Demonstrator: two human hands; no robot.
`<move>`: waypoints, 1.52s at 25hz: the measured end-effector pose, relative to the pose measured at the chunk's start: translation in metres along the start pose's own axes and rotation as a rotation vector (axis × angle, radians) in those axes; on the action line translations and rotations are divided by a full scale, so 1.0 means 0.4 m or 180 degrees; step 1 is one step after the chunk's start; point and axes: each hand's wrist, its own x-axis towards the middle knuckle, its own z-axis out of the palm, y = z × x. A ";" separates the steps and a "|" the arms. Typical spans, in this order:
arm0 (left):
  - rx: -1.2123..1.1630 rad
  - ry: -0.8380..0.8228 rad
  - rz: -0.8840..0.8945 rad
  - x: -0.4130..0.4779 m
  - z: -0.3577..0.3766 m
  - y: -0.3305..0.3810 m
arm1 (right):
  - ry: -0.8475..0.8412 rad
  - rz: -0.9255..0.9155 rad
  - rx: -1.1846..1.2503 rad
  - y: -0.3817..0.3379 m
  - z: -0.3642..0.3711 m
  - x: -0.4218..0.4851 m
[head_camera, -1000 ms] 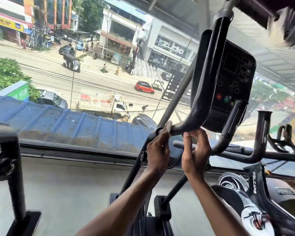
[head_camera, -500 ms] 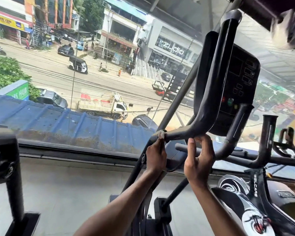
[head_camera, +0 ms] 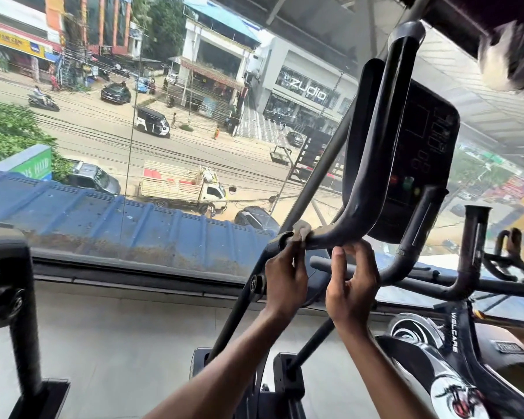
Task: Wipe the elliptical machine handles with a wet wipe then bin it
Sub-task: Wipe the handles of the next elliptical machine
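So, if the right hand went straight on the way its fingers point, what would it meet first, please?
Probably the underside of the curved black handle just above the right hand, beside the wet wipe; whether its fingers already touch is unclear.

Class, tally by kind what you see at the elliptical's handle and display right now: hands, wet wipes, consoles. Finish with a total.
Hands: 2 (left hand, right hand)
Wet wipe: 1
Console: 1
Total: 4

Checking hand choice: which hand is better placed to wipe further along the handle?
Left. The left hand pinches the wet wipe against the handle; the right hand only touches its underside, apparently without a wipe.
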 end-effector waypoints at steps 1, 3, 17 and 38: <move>-0.0089 0.0026 0.0242 -0.015 -0.010 0.044 | -0.0007 -0.0016 0.0005 0.000 0.000 -0.001; -0.0117 0.0051 0.0573 -0.039 -0.015 0.080 | -0.0042 -0.0027 -0.0015 0.001 -0.002 -0.001; 0.0095 0.0036 0.0565 -0.075 -0.013 0.084 | -0.0251 0.0063 0.0043 -0.002 -0.018 0.012; -0.0922 0.0195 0.0244 0.038 -0.041 0.328 | -0.0858 0.0349 0.0681 -0.091 -0.131 0.095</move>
